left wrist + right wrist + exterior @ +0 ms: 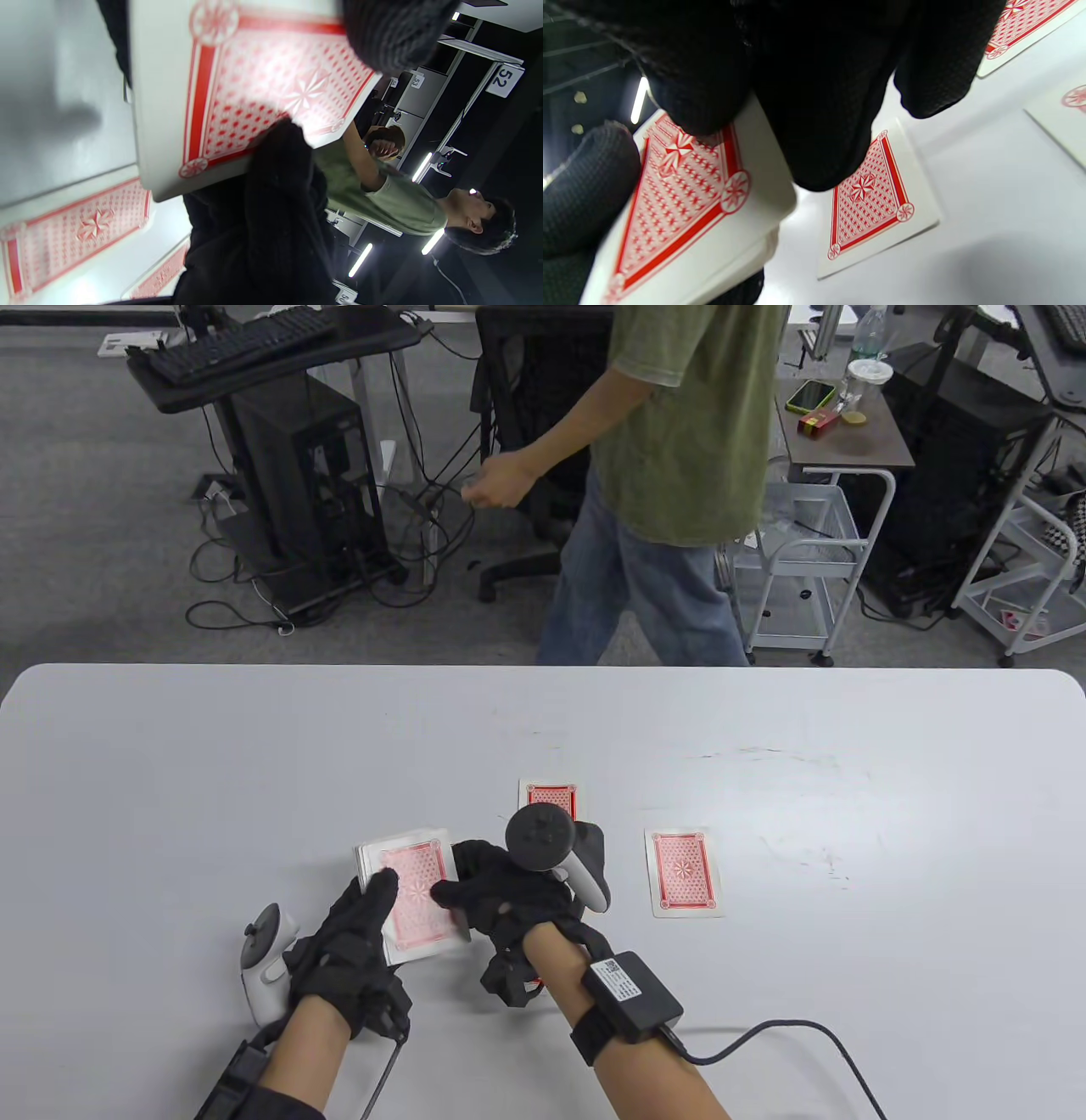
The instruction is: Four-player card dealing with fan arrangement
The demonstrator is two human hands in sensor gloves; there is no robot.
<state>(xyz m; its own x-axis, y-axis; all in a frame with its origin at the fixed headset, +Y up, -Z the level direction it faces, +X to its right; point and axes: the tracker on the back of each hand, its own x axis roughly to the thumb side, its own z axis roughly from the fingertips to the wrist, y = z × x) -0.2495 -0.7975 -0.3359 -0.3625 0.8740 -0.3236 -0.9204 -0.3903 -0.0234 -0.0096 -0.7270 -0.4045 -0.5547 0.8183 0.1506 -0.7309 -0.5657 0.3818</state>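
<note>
My left hand [382,903] holds a deck of red-backed cards [416,875] face down just above the white table [212,780], with its thumb on the top card. My right hand [462,886] reaches across, with its thumb on the top card and its fingers at the deck's right edge. The deck fills the left wrist view [254,76] and shows in the right wrist view [678,199]. One dealt card [685,872] lies face down to the right. Another [551,797] lies behind my right hand, partly hidden by the tracker. The right wrist view shows three cards lying on the table, the nearest [874,199].
A person in a green shirt [679,432] walks past behind the table's far edge. A black cable [789,1031] runs from my right wrist box across the table's near right. A white cart [806,560] and desks with computers stand beyond.
</note>
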